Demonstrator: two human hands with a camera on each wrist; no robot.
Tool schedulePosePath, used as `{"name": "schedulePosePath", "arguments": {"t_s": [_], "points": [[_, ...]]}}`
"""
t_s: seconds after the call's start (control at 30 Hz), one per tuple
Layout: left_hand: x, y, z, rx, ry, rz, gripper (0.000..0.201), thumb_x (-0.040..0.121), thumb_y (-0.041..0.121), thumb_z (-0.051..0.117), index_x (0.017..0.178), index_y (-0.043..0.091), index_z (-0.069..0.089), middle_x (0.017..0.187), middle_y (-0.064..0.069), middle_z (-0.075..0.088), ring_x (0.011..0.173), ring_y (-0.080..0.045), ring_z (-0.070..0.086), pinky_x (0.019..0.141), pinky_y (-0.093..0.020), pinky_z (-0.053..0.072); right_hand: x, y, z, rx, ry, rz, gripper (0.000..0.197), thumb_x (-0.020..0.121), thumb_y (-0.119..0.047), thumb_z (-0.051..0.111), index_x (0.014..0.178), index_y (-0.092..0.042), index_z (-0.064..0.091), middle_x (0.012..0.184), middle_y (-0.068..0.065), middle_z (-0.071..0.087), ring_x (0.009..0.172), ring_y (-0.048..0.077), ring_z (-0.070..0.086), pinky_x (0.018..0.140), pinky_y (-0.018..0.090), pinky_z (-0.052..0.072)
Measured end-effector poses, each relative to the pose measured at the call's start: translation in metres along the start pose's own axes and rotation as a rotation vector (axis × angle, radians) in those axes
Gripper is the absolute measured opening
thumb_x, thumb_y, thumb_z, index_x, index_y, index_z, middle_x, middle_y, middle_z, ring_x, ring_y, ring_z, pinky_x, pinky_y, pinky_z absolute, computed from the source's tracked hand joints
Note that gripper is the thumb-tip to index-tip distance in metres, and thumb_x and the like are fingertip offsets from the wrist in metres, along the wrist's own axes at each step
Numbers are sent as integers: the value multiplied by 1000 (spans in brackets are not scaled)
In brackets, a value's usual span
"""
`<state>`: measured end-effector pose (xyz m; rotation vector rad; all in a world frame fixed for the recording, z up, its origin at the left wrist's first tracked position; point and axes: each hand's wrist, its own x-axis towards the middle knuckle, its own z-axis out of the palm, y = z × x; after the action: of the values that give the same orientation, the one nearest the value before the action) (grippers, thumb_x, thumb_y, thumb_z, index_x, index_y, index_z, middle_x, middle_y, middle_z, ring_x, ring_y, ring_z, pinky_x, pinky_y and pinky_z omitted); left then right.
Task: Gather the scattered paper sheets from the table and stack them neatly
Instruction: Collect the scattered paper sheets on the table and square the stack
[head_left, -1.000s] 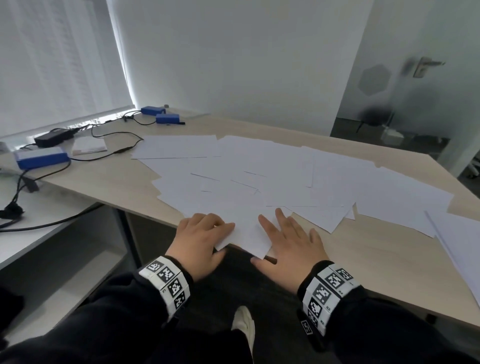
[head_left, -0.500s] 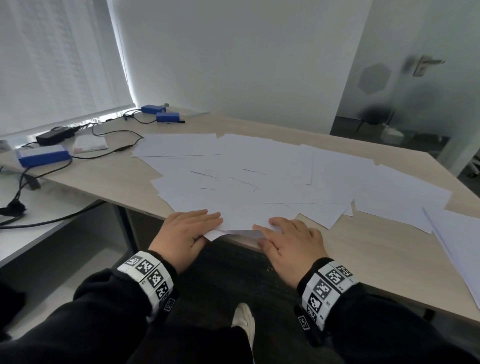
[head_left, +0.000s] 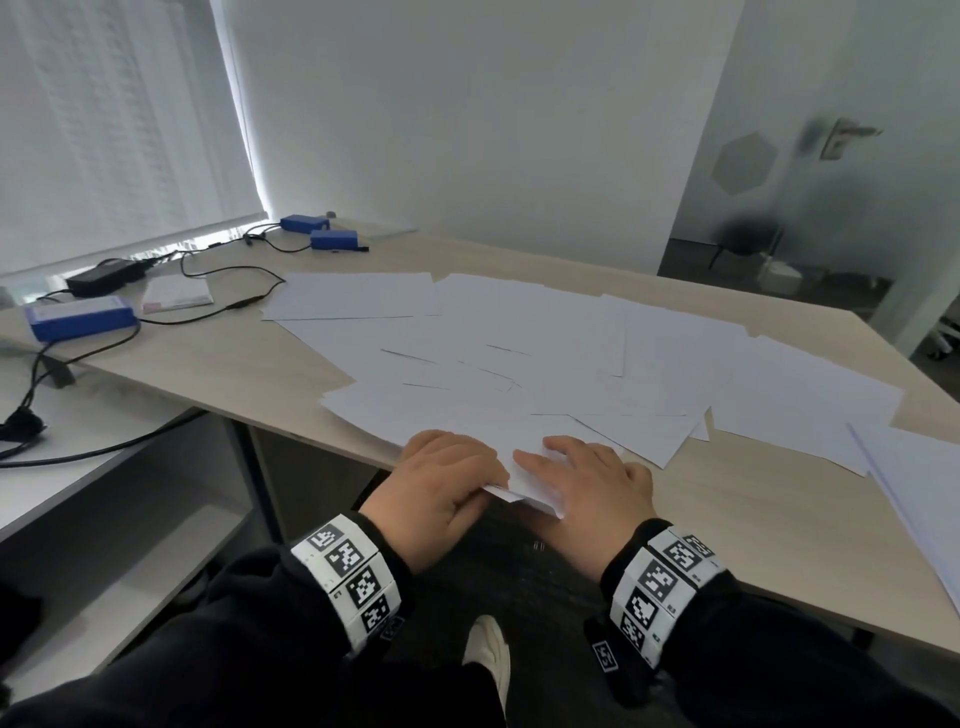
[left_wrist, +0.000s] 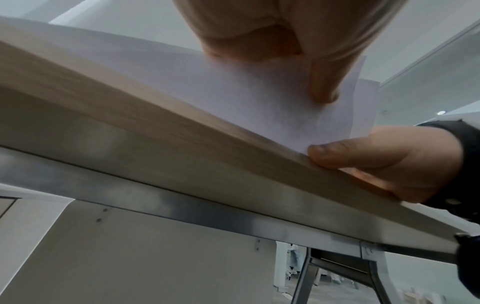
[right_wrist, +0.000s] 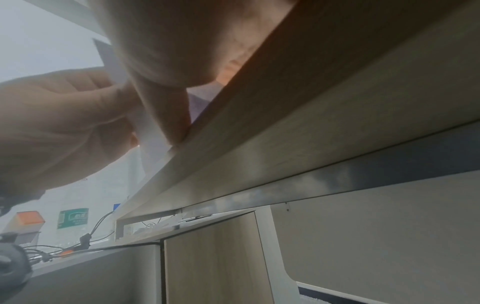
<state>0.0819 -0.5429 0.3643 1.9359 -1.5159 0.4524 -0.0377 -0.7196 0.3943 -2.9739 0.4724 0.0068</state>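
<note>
Several white paper sheets (head_left: 519, 353) lie spread and overlapping across the wooden table (head_left: 753, 519). The nearest sheets stick out over the front edge (head_left: 519, 493). My left hand (head_left: 467, 467) grips that overhang, fingers on top and thumb (left_wrist: 324, 88) pressed against the underside of the paper (left_wrist: 246, 92). My right hand (head_left: 550, 467) lies beside it with fingers flat on the sheets. Its thumb (right_wrist: 168, 115) is tucked under the paper corner (right_wrist: 150, 133) at the table edge. The two hands almost touch.
Blue boxes (head_left: 78, 317) (head_left: 332, 240), a black adapter (head_left: 104, 278), cables (head_left: 228, 306) and a white pad (head_left: 176, 295) sit at the back left. More sheets (head_left: 924, 493) reach the table's right edge. A lower white desk (head_left: 78, 467) stands left.
Both hands have drawn back toward the front edge and come closer together, dragging the nearest sheets out over the edge. The thumbs have gone under the paper.
</note>
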Motion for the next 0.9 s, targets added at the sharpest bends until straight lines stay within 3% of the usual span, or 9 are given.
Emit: {"name": "schedulePosePath", "arguments": {"t_s": [0.07,0.17,0.23,0.33,0.47,0.57,0.67,0.77,0.9], "points": [[2,0,-1,-42,26,-9,9,90,30,56,99,32,58,103,12,69,109,-12,61,99,-32,38,3,-3,-2,11,-1,-19,51,92,-64,41,141,-58,29,156,-20,27,142,15,25,109,46,21],[-3,-7,-6,-29,124,-108,28,85,37,62,112,33,55,128,10,61,126,-8,50,105,-41,40,11,-6,-3,48,52,-4,43,94,-48,47,136,-54,45,145,-25,43,134,14,38,104,43,33],[-8,-14,-15,-10,209,-225,45,82,48,63,123,33,51,139,9,48,133,-9,39,109,-42,33,16,-6,-4,162,117,52,39,90,-41,44,126,-50,55,126,-22,60,119,16,51,95,41,43],[-13,-33,-29,30,262,-422,48,84,54,56,126,32,49,137,8,42,132,-15,40,112,-46,34,23,-1,3,379,153,149,40,86,-33,41,120,-50,55,98,-16,68,97,19,61,86,41,52],[-8,-74,-40,200,-58,-623,70,80,70,35,135,31,53,149,8,42,140,-15,35,117,-43,29,26,-2,3,535,206,200,48,82,-55,27,124,-52,50,95,-16,68,90,15,63,85,41,54],[6,-93,-43,321,-302,-670,82,83,74,33,153,32,31,165,9,16,152,-13,14,121,-44,20,25,-6,2,480,194,187,48,82,-51,23,121,-50,52,91,-14,65,91,18,60,87,43,50],[24,-106,-44,381,-437,-755,89,83,78,28,158,32,12,167,9,-2,154,-15,0,122,-46,13,25,-6,3,436,193,174,43,84,-45,26,117,-46,54,87,-11,64,89,19,59,84,43,50],[31,-116,-42,411,-504,-811,95,79,80,23,159,29,10,167,8,4,154,-16,3,123,-46,10,26,-6,4,437,196,169,43,85,-48,24,115,-45,55,87,-12,64,89,16,59,85,42,50],[22,-102,-44,457,-429,-728,91,79,78,29,155,27,25,156,1,30,145,-22,25,118,-44,22,25,-6,4,471,224,167,36,91,-46,27,115,-48,55,89,-14,64,88,16,59,85,42,51]]}}
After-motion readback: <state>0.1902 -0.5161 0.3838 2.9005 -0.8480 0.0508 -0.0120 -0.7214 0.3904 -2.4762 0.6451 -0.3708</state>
